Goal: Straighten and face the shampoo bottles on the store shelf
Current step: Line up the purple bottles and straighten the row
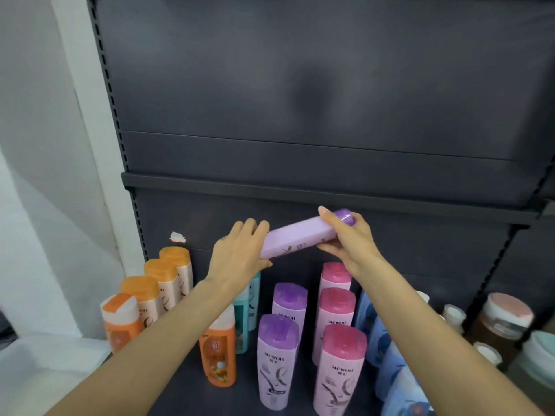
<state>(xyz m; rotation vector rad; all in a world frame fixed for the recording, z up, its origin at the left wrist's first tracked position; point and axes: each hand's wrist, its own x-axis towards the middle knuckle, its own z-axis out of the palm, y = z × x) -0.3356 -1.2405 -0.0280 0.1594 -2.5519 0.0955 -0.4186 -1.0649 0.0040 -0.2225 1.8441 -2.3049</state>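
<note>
Orange-capped bottles [156,289] line the shelf's [192,391] left side in a row running back. Next, the left hand [237,253] grips the base of a lilac bottle [303,235] held sideways above the shelf — the right hand [348,238] grips its purple cap end. Below stand upright purple-capped bottles [279,355], then pink-capped bottles [339,364] — blue ones [387,358] beside them.

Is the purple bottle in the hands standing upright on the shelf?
No, the purple bottle lies sideways in the air, held by the left hand and right hand.
</note>
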